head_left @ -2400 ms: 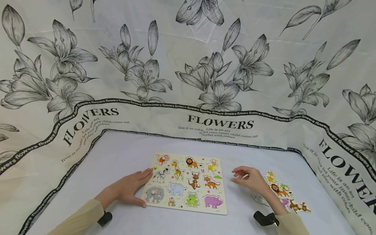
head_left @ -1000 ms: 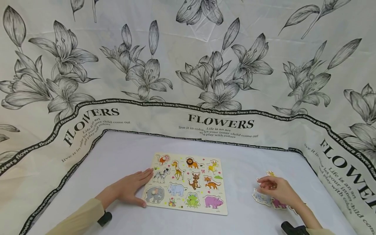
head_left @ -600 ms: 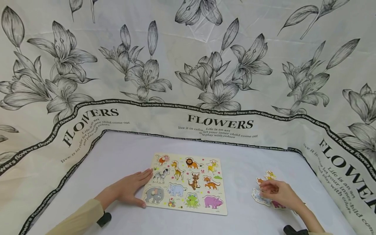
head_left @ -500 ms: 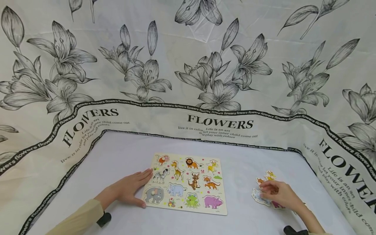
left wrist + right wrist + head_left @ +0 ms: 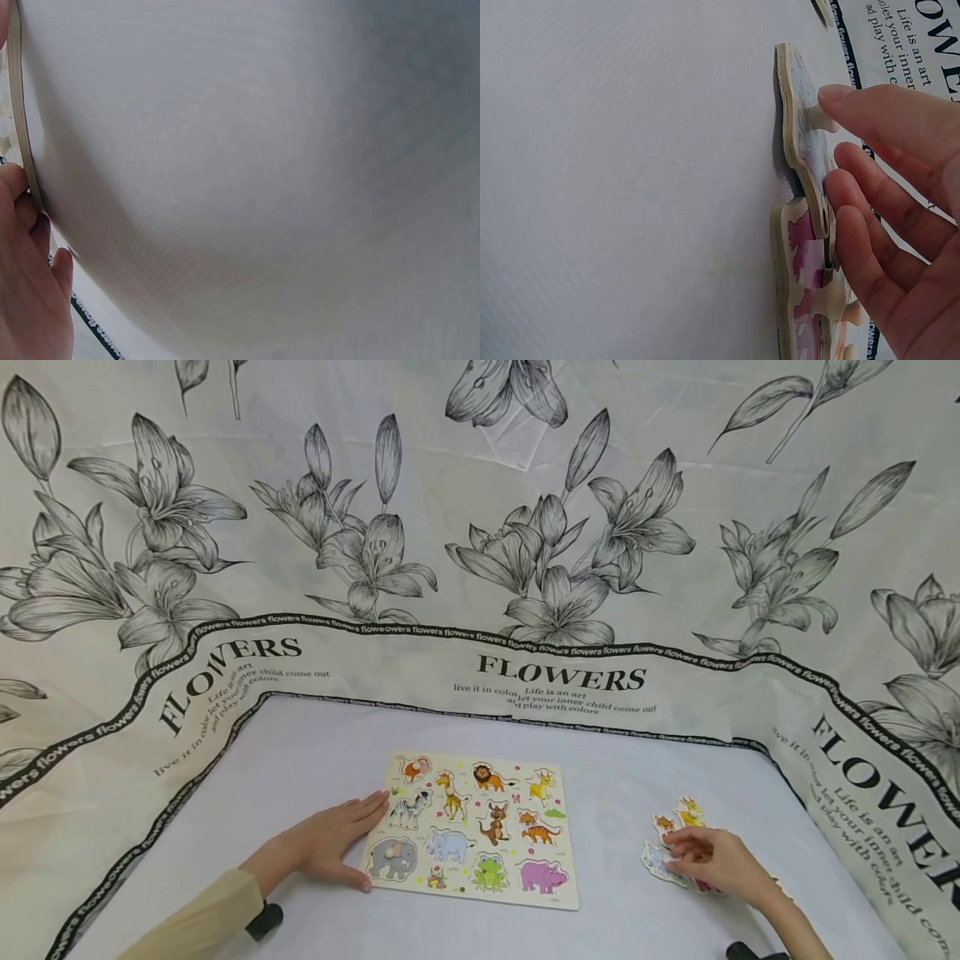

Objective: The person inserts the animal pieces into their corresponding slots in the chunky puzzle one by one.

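In the head view the puzzle board (image 5: pixel 567 827), cream with animal pictures, lies flat on the table. My left hand (image 5: pixel 341 843) rests at its left edge, fingers straight and thumb spread along the near corner. The right hand (image 5: pixel 723 864) is over the loose animal pieces to the right. Its fingers are curled, and in the right wrist view its thumb (image 5: pixel 840 97) is on the pale peg (image 5: pixel 821 118) of a light-blue puzzle piece (image 5: pixel 801 90). That piece overlaps a purple hippo piece (image 5: pixel 799 247) just below it. Part of the heap is hidden under the hand.
A yellow antelope piece (image 5: pixel 691 812) and an orange tiger piece (image 5: pixel 663 825) show beyond the right hand. An elephant piece (image 5: pixel 393 864) sits in the board. White cloth (image 5: pixel 322 739) covers the table; a flower-printed curtain (image 5: pixel 420 577) stands behind.
The right hand has moved right from beside the board to the heap, then settled lower onto the light-blue piece, uncovering the tiger piece. The left hand and the board stay put.
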Action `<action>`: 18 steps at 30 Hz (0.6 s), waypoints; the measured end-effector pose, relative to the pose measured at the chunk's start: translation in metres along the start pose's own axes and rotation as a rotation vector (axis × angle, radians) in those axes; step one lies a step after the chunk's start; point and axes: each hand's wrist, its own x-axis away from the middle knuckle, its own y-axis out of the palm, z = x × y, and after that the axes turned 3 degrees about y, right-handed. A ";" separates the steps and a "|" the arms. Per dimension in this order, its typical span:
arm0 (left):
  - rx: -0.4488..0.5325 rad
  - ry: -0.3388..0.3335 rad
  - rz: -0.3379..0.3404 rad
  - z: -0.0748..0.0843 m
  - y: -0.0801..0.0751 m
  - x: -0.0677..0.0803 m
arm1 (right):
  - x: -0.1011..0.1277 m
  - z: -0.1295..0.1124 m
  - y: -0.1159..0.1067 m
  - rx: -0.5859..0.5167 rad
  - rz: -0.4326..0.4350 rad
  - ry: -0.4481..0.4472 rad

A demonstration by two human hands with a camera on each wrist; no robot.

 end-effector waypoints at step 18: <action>-0.027 0.009 0.018 -0.003 0.003 0.000 | 0.001 0.001 0.000 -0.005 -0.073 -0.078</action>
